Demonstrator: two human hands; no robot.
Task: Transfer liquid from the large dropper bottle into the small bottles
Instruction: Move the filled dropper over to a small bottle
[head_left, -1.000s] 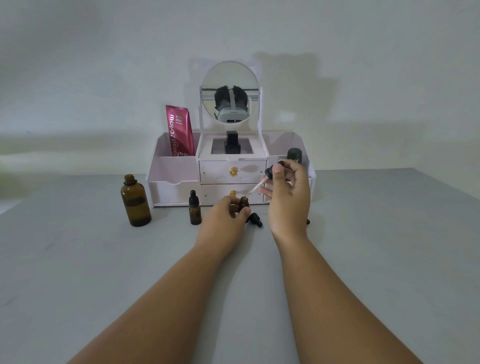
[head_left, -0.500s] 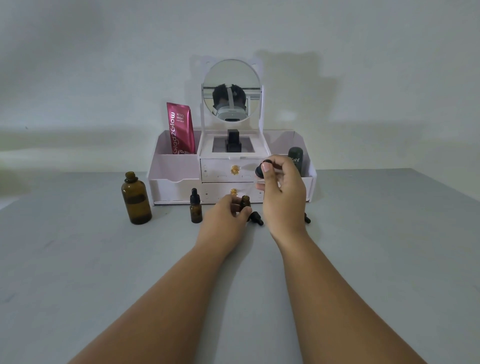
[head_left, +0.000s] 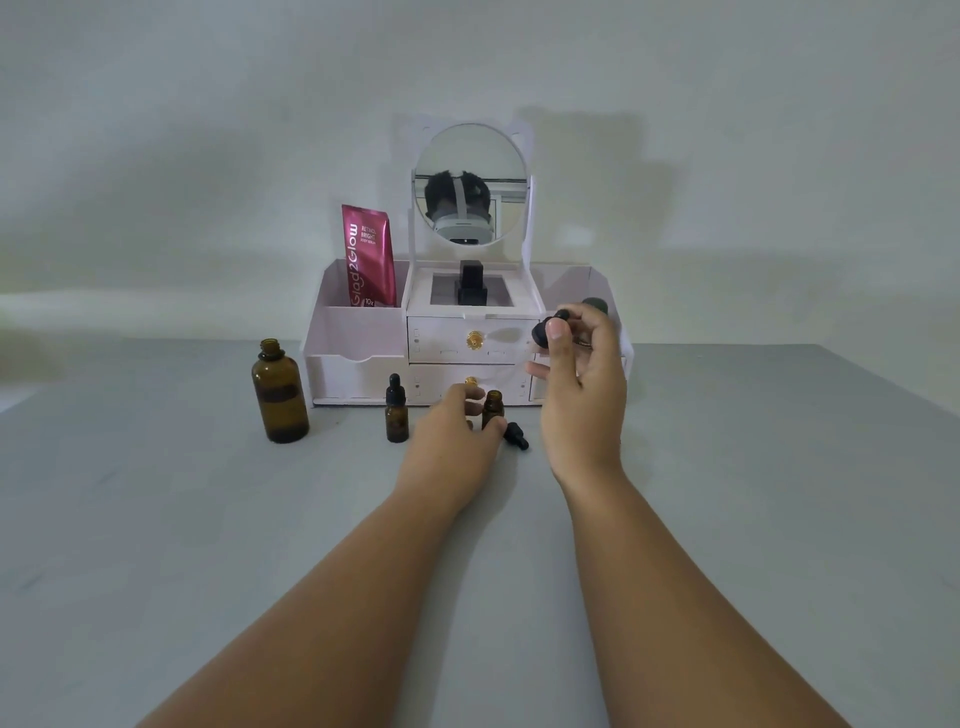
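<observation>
The right hand (head_left: 584, 395) is raised above the counter (head_left: 156, 519), thumb and fingertips pinching the black bulb and collar of the large bottle's dropper (head_left: 548, 330); its glass tube cannot be made out. Just left of it and lower, the left hand (head_left: 449, 441) rests on the counter, thumb and fingers curled around an uncapped small amber bottle (head_left: 492, 408) that stands upright. A small black dropper cap (head_left: 516, 435) lies on its side on the counter between the two hands, just right of that bottle. Further left, a second small amber bottle (head_left: 396, 410) stands upright with its black dropper cap on, apart from the left hand. Well left again stands the large amber dropper bottle (head_left: 279, 392), upright, its neck open, with dark liquid filling part of it. Behind all of these sits a white cosmetics organizer (head_left: 358, 343) with two gold-knobbed drawers and a round mirror (head_left: 470, 182) on top. A pink tube (head_left: 368, 257) marked "Glad2Glow" stands in its left compartment, a black object (head_left: 471, 283) sits in the middle well, and a dark green container (head_left: 596, 305) shows in the right compartment just above the right hand's fingers.
</observation>
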